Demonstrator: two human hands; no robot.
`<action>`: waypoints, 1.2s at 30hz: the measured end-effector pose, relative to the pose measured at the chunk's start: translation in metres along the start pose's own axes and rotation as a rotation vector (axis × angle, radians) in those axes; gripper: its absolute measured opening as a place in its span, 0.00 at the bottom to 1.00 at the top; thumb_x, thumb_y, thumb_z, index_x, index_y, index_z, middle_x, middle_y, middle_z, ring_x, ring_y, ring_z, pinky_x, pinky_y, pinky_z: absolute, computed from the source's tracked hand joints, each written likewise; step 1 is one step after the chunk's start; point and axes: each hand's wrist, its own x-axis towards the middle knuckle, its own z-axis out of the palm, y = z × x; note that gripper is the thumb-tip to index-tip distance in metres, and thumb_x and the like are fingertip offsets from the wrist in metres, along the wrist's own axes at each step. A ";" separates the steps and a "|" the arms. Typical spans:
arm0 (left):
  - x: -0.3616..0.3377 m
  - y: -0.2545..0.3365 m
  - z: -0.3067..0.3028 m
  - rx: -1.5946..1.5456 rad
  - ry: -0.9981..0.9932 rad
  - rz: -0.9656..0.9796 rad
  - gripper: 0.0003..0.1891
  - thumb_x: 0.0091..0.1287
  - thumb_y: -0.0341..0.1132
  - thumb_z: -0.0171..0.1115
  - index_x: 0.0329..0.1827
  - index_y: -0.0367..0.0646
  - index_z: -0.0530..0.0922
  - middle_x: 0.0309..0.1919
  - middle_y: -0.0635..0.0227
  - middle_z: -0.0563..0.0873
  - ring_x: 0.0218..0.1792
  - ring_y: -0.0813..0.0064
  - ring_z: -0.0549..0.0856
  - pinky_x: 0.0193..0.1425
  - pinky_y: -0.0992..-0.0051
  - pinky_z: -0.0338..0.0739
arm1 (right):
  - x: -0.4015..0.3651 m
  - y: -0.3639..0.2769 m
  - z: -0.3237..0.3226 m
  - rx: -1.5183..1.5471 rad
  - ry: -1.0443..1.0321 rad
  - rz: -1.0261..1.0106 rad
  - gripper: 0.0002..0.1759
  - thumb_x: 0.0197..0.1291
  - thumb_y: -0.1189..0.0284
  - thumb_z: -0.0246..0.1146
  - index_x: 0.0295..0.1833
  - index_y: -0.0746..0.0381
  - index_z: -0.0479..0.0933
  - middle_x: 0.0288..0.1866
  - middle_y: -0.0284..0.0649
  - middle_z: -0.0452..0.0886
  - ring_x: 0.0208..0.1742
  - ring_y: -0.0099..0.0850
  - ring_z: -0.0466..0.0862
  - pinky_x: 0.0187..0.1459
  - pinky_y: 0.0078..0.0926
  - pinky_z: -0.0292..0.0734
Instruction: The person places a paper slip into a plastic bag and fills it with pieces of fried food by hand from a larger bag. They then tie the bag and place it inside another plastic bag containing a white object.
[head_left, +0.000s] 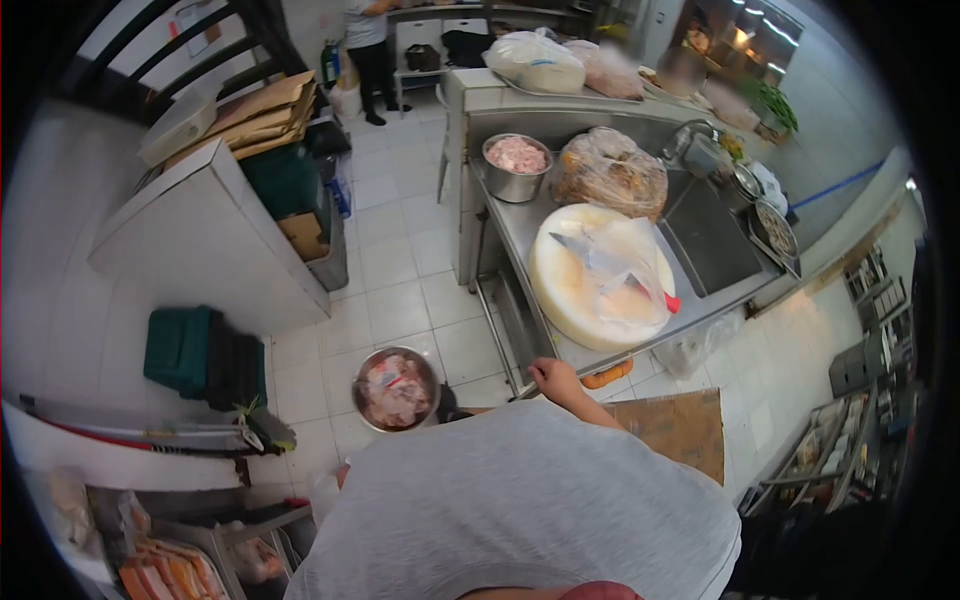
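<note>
My right hand [553, 380] is closed in a loose fist close to the front edge of the steel counter, with nothing visible in it. Only a sliver of my left hand [343, 474] shows past my grey shirt; its fingers are hidden. Beside it is something pale and translucent [322, 492], perhaps plastic. A round white cutting board [560, 310] lies on the counter. On the board rest a knife [572, 243], its blade partly showing, and a crumpled clear plastic bag [618, 262]. A metal bowl of raw meat [396, 390] stands on the floor ahead.
A steel pot of minced meat [517, 157] and a bulky filled plastic bag [610, 172] stand behind the board, left of the sink [705, 235]. Cardboard [670, 430] lies on the floor at right. Green bins [178, 353] stand at left. Another person [370, 55] stands at the back.
</note>
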 end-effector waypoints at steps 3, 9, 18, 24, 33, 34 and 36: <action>0.025 0.022 0.005 -0.016 0.031 0.081 0.22 0.55 0.46 0.59 0.33 0.28 0.80 0.34 0.38 0.82 0.40 0.43 0.81 0.44 0.53 0.74 | -0.013 -0.006 -0.014 0.116 -0.037 0.061 0.11 0.58 0.65 0.60 0.32 0.61 0.78 0.28 0.48 0.80 0.33 0.49 0.80 0.34 0.43 0.74; 0.041 0.145 0.024 -0.253 0.155 0.267 0.23 0.56 0.46 0.61 0.35 0.27 0.80 0.32 0.39 0.82 0.38 0.41 0.81 0.43 0.54 0.73 | -0.058 -0.013 -0.030 0.144 -0.129 0.153 0.09 0.58 0.65 0.61 0.36 0.59 0.80 0.30 0.47 0.82 0.33 0.47 0.81 0.35 0.38 0.75; -0.048 0.288 -0.033 -0.825 0.083 0.492 0.16 0.63 0.39 0.64 0.41 0.31 0.81 0.31 0.59 0.86 0.32 0.75 0.82 0.37 0.72 0.75 | -0.057 -0.036 -0.009 0.285 -0.294 0.081 0.11 0.61 0.64 0.61 0.40 0.61 0.80 0.32 0.46 0.81 0.35 0.42 0.81 0.37 0.34 0.75; -0.140 0.342 -0.088 -0.996 0.037 0.535 0.13 0.65 0.36 0.63 0.45 0.33 0.80 0.35 0.67 0.86 0.33 0.81 0.81 0.36 0.78 0.75 | -0.060 -0.006 -0.030 0.395 -0.317 0.010 0.11 0.61 0.65 0.62 0.42 0.61 0.80 0.31 0.43 0.81 0.34 0.36 0.81 0.37 0.31 0.75; -0.312 0.524 -0.049 -0.859 -0.690 0.686 0.14 0.65 0.36 0.63 0.48 0.35 0.80 0.37 0.70 0.85 0.36 0.83 0.81 0.39 0.80 0.74 | -0.072 0.079 -0.155 1.171 -0.442 -0.206 0.21 0.67 0.70 0.57 0.64 0.65 0.68 0.60 0.40 0.73 0.61 0.27 0.71 0.62 0.23 0.63; -0.326 0.546 -0.032 -0.896 -0.753 0.636 0.14 0.65 0.36 0.63 0.48 0.36 0.80 0.38 0.70 0.85 0.37 0.83 0.81 0.40 0.79 0.75 | -0.073 0.092 -0.160 1.184 -0.492 -0.215 0.22 0.67 0.70 0.57 0.64 0.65 0.68 0.60 0.40 0.73 0.61 0.27 0.71 0.62 0.23 0.63; -0.351 0.572 -0.006 -0.948 -0.892 0.551 0.15 0.64 0.35 0.64 0.49 0.36 0.80 0.39 0.70 0.85 0.38 0.82 0.82 0.42 0.78 0.75 | -0.079 0.110 -0.175 1.197 -0.565 -0.177 0.23 0.66 0.69 0.58 0.64 0.65 0.67 0.60 0.40 0.73 0.61 0.28 0.71 0.62 0.24 0.63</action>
